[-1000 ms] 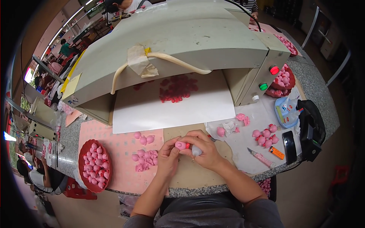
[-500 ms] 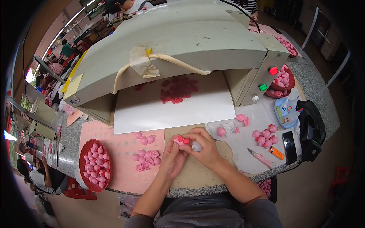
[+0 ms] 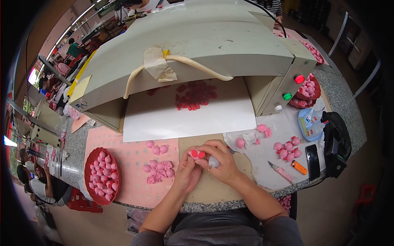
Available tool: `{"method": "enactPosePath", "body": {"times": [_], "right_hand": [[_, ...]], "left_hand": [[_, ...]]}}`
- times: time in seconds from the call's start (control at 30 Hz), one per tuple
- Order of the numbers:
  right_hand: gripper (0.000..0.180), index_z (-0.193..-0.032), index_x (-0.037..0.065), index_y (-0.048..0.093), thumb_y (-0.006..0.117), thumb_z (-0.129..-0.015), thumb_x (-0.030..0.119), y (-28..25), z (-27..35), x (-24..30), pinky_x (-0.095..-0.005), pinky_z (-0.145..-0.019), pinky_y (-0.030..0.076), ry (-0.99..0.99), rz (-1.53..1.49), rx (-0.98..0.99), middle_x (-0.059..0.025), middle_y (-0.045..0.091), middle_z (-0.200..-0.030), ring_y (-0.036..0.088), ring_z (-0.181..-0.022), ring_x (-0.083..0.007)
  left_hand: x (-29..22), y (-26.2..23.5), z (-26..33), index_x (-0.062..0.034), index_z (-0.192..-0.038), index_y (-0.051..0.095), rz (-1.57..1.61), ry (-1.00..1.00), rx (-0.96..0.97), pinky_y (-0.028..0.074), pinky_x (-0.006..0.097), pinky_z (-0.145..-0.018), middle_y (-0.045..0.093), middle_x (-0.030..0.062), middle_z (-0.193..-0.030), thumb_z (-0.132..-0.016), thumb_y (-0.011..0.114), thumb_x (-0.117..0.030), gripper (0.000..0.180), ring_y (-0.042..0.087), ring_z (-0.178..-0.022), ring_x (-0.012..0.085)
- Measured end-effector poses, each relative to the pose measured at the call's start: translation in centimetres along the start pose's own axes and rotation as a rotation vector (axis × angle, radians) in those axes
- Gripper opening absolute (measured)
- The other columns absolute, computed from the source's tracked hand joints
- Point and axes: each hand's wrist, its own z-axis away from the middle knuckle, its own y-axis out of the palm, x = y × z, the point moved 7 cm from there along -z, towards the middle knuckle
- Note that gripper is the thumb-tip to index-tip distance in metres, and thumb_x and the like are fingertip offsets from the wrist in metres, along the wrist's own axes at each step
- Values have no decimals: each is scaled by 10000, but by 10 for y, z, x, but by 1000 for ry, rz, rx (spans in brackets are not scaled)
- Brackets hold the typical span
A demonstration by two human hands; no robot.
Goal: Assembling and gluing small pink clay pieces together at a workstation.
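Observation:
A small pink moulded piece (image 3: 196, 157) with two red oval pads is pinched in the fingertips of my left hand (image 3: 186, 175). My right hand (image 3: 225, 165) is closed around a small whitish bottle (image 3: 213, 162), its fingertips meeting the pink piece from the right. The bottle's tip is hidden by the fingers. Both hands hover over a tan mat (image 3: 213, 190). To their left, several pink round pieces (image 3: 157, 149) and some crumpled pink pieces (image 3: 165, 165) lie on a pink sheet (image 3: 123, 180).
A grey box machine (image 3: 213, 37) stands ahead, with red parts (image 3: 193, 98) on white sheet (image 3: 164, 123) inside. At left is a full red bowl (image 3: 87, 180). Pink pieces (image 3: 287, 153), a craft knife (image 3: 283, 172), orange lighter (image 3: 299, 167) and phone (image 3: 312, 160) lie right.
The pink piece has turned a little in my fingers, so its red ovals face up more. Both hands stay close together, and the whole view has shifted slightly.

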Motion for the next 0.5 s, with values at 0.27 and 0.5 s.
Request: {"method": "enactPosePath", "body": {"times": [0.27, 0.5], "right_hand": [[365, -1030, 41, 622, 744, -691, 96, 1, 2, 2, -311, -747, 480, -34, 46, -14, -97, 545, -994, 562, -878, -230], [352, -1057, 45, 598, 706, -724, 80, 0, 3, 7, -319, -733, 488, -75, 64, -5, -111, 533, -1009, 571, -878, -252]], "left_hand": [[4, -3, 3, -86, -1234, 437, 36, -24, -23, 325, 352, -1021, 473, 47, -1214, -916, 514, -280, 381, 434, -1160, 187], [5, -2, 6, -86, -1236, 434, 63, -38, -21, 331, 360, -1018, 481, 61, -1205, -919, 509, -279, 378, 438, -1155, 193]]}}
